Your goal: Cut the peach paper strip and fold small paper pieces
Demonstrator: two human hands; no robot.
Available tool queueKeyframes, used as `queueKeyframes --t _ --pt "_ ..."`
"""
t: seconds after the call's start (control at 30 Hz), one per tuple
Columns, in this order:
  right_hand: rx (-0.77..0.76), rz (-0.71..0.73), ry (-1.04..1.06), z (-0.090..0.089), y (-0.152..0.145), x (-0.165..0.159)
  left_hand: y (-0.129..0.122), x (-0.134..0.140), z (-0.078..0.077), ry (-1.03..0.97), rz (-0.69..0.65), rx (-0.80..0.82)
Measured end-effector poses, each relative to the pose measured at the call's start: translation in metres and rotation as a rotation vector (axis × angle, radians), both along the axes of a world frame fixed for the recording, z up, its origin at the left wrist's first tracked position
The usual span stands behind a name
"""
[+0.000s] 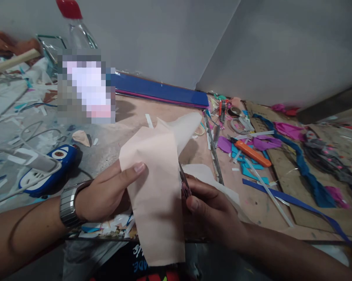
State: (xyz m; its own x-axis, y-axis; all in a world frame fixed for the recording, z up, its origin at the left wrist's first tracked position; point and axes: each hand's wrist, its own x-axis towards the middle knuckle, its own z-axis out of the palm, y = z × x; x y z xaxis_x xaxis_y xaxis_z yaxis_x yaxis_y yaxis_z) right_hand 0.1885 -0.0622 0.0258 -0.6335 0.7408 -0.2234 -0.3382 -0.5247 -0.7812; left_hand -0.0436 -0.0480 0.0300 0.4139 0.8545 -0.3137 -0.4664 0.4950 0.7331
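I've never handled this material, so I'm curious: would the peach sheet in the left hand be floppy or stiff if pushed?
The peach sheet would probably bend easily, since faint creases show near the left hand. It may not be fully limp, as its lower part hangs fairly flat. It's likely light, judging by its thin-looking edges.

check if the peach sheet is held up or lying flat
Held up: the left hand grips the peach sheet, its lower end past the table edge.
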Motion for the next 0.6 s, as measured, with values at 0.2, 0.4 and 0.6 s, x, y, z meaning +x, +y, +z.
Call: queueKeyframes --t 0.2,0.4,0.6 --pt "-0.126 -0.008 0.008 0.0003 -0.0004 0.0005 -0.001 0.002 0.0037 0.008 0.001 -0.029" --pt "-0.052 -0.021 -0.063 0.0024 -0.0001 -0.0008 -0.0026 0.0013 -0.0002 -0.002 -0.016 0.003" --pt "-0.096 -0.029 -0.03 -0.0013 -0.0021 -0.0015 -0.0028 0.0012 -0.0005 -0.014 -0.026 -0.023"
